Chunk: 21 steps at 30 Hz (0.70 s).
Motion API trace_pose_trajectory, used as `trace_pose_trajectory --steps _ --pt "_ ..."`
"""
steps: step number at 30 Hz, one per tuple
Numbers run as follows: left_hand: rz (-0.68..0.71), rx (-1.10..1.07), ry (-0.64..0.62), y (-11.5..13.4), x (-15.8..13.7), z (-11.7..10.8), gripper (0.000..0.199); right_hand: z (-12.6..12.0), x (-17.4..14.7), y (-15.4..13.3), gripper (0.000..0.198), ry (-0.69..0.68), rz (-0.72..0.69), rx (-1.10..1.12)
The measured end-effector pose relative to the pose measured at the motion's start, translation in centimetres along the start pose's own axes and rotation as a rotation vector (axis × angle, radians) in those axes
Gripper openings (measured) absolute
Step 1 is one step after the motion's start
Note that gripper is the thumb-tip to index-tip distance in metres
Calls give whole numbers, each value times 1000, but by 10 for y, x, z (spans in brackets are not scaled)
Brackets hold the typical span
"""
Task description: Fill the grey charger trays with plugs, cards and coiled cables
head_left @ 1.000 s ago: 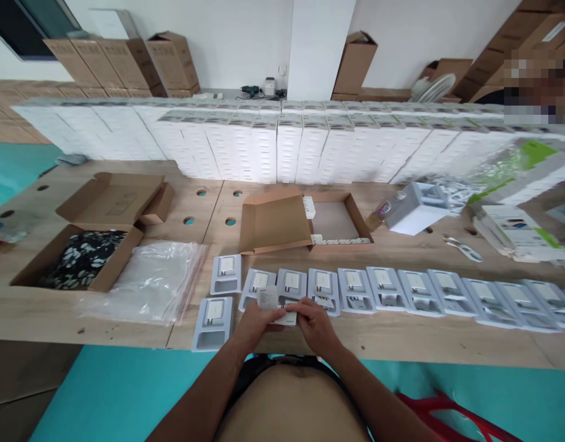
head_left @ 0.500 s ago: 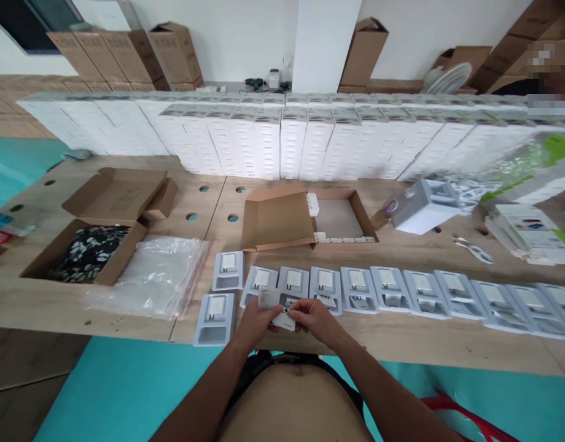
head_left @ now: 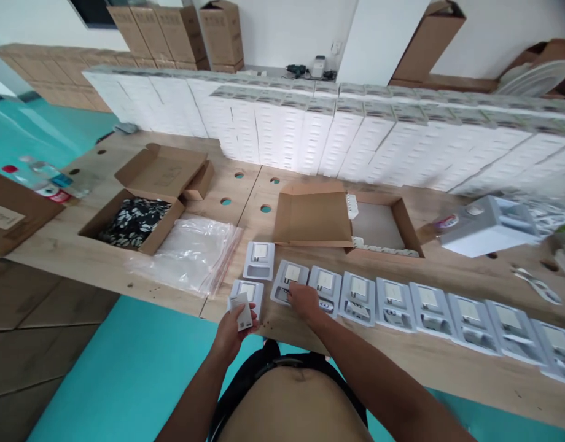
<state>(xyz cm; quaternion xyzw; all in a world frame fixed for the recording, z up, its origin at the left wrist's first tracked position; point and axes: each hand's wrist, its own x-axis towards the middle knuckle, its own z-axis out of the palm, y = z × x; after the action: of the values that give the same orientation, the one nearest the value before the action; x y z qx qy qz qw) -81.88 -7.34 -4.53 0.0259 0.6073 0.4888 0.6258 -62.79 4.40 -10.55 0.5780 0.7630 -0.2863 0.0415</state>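
1. Left hand (head_left: 229, 331): grip closed on a printed white card (head_left: 244, 318), above the near-left tray (head_left: 260, 294).
2. Right hand (head_left: 304, 301): at the adjacent tray's (head_left: 279, 280) lower compartment; fingertips hidden, grip state cannot be determined.
3. Both trays: on the table (head_left: 448, 270).

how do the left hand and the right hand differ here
The left hand holds a white card, while the right hand is over the lower part of a grey tray. The left hand leaves the card's printed face showing; the right hand shows its back and hides whatever it may hold. Both are bare.
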Motion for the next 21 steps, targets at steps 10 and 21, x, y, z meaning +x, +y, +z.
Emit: trace_pose_trajectory --steps 10,21 --pt "-31 -24 -84 12 1 3 29 -30 -22 -13 17 101 39 -28" --pt "30 88 -362 -17 -45 48 39 -23 -118 -27 27 -26 -50 1223"
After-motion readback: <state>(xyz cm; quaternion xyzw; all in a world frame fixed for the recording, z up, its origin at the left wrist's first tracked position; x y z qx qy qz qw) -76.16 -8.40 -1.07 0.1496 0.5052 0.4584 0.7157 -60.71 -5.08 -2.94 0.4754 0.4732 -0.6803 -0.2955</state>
